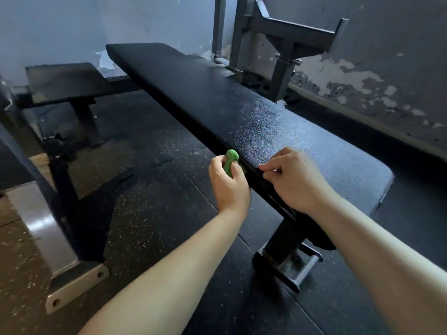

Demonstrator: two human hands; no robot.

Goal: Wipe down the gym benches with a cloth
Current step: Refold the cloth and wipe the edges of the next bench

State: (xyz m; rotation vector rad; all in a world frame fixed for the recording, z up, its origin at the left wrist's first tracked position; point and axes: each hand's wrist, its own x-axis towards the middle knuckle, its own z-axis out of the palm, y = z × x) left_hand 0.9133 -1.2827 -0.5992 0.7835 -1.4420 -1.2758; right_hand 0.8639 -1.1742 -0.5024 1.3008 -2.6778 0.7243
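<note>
Gripping a bunched green cloth (pixel 230 162), left hand (pixel 228 186) is holding it against the near side edge of the long black padded bench (pixel 217 97), about a third of the way up from the bench's near end. Right hand (pixel 296 180) is resting on the bench top just beside it, fingers curled at the same edge with thumb and forefinger meeting; can't tell if it's pinching anything. Bench top is showing a glossy patch mid-length. Second, smaller black bench pad (pixel 65 81) is sitting well apart at left. Grey steel rack (pixel 290 37) is standing behind, by the peeling wall (pixel 362 78). Black speckled rubber floor (pixel 145 213) is running underneath.
</note>
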